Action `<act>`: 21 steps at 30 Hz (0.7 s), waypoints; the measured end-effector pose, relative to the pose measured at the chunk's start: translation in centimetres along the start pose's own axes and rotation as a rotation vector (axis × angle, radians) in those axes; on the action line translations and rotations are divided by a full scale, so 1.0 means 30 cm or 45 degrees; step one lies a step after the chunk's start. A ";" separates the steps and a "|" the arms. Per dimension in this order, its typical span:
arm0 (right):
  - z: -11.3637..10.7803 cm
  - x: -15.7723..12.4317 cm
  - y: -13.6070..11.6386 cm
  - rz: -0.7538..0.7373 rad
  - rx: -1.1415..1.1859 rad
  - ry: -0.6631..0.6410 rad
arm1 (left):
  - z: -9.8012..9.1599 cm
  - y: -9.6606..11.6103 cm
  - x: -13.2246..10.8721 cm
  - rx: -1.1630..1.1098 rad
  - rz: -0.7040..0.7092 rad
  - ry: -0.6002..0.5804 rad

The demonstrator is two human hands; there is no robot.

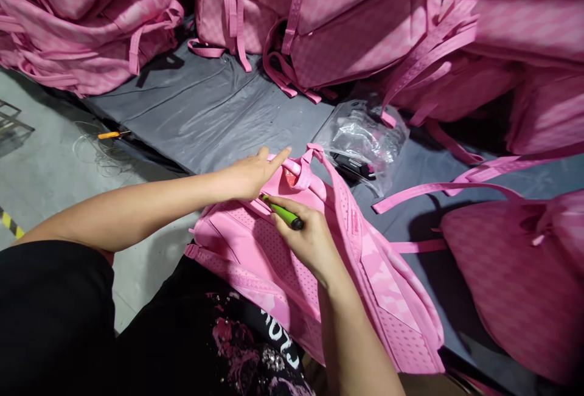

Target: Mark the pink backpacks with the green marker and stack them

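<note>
A pink backpack (292, 262) lies across my lap and the table's edge, its straps and dotted back panel facing up. My right hand (303, 229) holds a green tool with a black end (286, 213), its tip at the top of the back panel. My left hand (260, 172) presses on the backpack's top near the handle, thumb and fingers partly spread; some fingertips are hidden in the fabric. Beside the handle loop a small red piece (290, 177) shows.
Several pink backpacks (360, 37) line the back of the grey-covered table (205, 104); another (520, 268) lies at the right. A clear plastic bag (365, 134) with black items sits beyond my hands. An orange-handled tool (109, 135) is at the left edge.
</note>
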State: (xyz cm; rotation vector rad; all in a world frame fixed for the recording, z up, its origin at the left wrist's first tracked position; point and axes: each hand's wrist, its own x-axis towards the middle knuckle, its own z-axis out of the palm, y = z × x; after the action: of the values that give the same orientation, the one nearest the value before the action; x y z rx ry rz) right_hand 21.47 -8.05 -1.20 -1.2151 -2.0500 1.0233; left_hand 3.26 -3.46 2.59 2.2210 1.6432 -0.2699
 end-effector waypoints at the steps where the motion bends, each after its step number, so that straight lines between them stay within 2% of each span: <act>1: 0.007 0.002 -0.001 0.010 -0.013 0.027 | 0.000 -0.001 0.000 0.006 0.009 0.002; 3: 0.023 0.005 -0.012 0.027 0.001 0.053 | 0.001 -0.004 -0.003 0.015 0.030 0.007; 6: 0.015 0.000 -0.051 0.094 0.145 -0.018 | 0.006 -0.011 -0.010 0.027 0.028 0.034; 8: -0.041 -0.016 -0.082 0.120 0.219 -0.027 | 0.013 -0.020 -0.007 0.026 0.039 0.057; 9: -0.086 -0.028 -0.093 0.098 0.236 0.026 | 0.017 -0.025 -0.003 0.027 0.052 0.063; 10: -0.141 -0.042 -0.097 0.056 0.236 0.124 | 0.021 -0.029 0.001 0.028 0.067 0.072; 12: -0.266 -0.059 -0.073 -0.029 0.133 0.449 | 0.026 -0.034 0.008 0.037 0.087 0.087; 14: -0.382 -0.044 0.002 -0.031 -0.177 0.796 | 0.027 -0.034 0.011 0.054 0.084 0.093; 15: -0.424 -0.022 0.057 0.009 -0.377 0.870 | 0.027 -0.033 0.011 0.064 0.077 0.088; 16: -0.454 0.007 0.117 0.047 -0.556 0.815 | 0.026 -0.031 0.011 0.072 0.070 0.081; 18: -0.475 0.080 0.239 0.168 -0.767 0.561 | 0.026 -0.028 0.010 0.082 0.055 0.070; 21: -0.451 0.185 0.371 0.167 -0.753 0.441 | 0.026 -0.026 0.013 0.076 0.048 0.077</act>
State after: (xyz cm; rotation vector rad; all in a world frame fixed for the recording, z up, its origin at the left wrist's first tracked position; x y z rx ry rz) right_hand 34.56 4.81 -2.31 -1.6956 -2.0656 0.2124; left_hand 2.69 -3.22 1.61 2.3231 1.6427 -0.2465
